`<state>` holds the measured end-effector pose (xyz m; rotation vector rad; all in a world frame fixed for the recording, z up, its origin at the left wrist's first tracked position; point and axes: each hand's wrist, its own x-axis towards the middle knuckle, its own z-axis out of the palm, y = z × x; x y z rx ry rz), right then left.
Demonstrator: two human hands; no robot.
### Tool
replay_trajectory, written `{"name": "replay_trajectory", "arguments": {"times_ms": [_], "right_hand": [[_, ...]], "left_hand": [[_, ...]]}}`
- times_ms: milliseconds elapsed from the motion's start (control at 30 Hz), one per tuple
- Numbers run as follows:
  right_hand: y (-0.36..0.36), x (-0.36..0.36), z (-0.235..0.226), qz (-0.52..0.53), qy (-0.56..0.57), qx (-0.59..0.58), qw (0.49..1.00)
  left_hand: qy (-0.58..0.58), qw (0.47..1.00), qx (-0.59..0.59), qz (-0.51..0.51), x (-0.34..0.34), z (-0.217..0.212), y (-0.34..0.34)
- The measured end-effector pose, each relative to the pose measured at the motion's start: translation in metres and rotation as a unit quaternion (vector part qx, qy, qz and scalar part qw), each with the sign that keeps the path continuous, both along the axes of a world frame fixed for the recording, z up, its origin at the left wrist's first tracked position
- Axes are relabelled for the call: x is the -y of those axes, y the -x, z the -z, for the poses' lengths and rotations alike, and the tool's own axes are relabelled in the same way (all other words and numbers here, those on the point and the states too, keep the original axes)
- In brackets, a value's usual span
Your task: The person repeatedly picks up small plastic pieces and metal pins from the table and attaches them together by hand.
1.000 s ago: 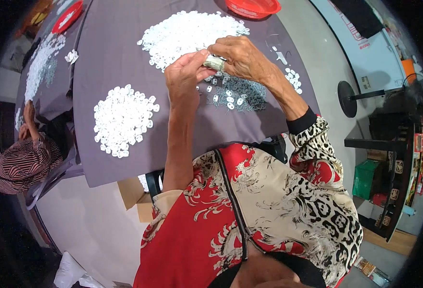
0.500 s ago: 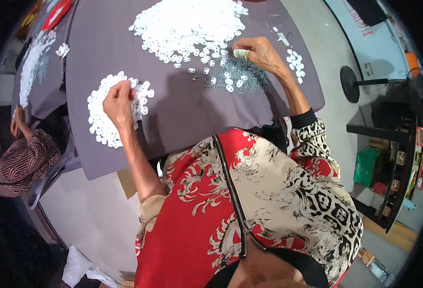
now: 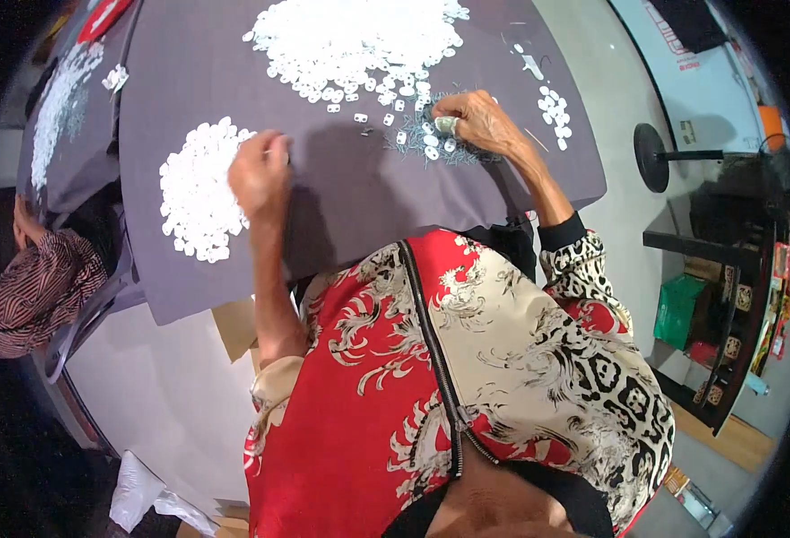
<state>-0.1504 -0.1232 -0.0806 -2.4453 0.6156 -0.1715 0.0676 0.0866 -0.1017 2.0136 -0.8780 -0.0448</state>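
Observation:
My left hand (image 3: pixel 260 175) is half curled just right of a pile of small white plastic pieces with two holes (image 3: pixel 202 193). Its fingertips are smeared, and nothing shows clearly between them. With fingers pinched together, my right hand (image 3: pixel 485 125) reaches into a spread of small dark screws (image 3: pixel 467 160); whatever its fingertips hold is hidden. A pale wrap (image 3: pixel 446 125) covers one of its fingers. Several white pieces (image 3: pixel 431 142) lie on the screws beside that hand. A large heap of the same white pieces (image 3: pixel 359 45) lies just beyond.
Everything lies on a grey cloth-covered table (image 3: pixel 341 179). A small group of white pieces (image 3: pixel 554 117) is near its right edge. At far left, another person (image 3: pixel 41 287) sits by a second table with more pieces. A black stand (image 3: pixel 653 159) and shelf (image 3: pixel 727 314) are at right.
My left hand has moved right, off the pile of white pieces. My right hand has come slightly nearer, from the large heap's edge down to the screws.

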Motion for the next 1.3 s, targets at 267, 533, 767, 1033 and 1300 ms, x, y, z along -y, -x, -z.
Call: {"name": "replay_trajectory", "arguments": {"times_ms": [267, 533, 767, 1033, 1300], "right_hand": [[-0.031, -0.015, 0.003, -0.025, 0.076, 0.043, 0.996], [-0.041, -0.012, 0.004, -0.009, 0.075, 0.055, 0.996], [-0.041, -0.013, 0.004, -0.006, 0.05, 0.063, 0.997], [-0.058, -0.03, -0.002, -0.057, 0.057, 0.067, 0.994], [-0.066, -0.043, -0.035, 0.027, -0.119, 0.13, 0.984]], "left_hand": [[-0.039, 0.988, 0.073, 0.132, 0.057, 0.029, 0.043], [-0.093, 0.968, 0.181, 0.146, 0.08, 0.043, 0.042], [-0.056, 0.986, 0.01, 0.158, 0.073, 0.041, 0.027], [0.14, 0.822, -0.53, 0.157, 0.056, 0.017, 0.018], [0.235, 0.719, -0.629, 0.177, 0.054, -0.011, 0.031]]}}
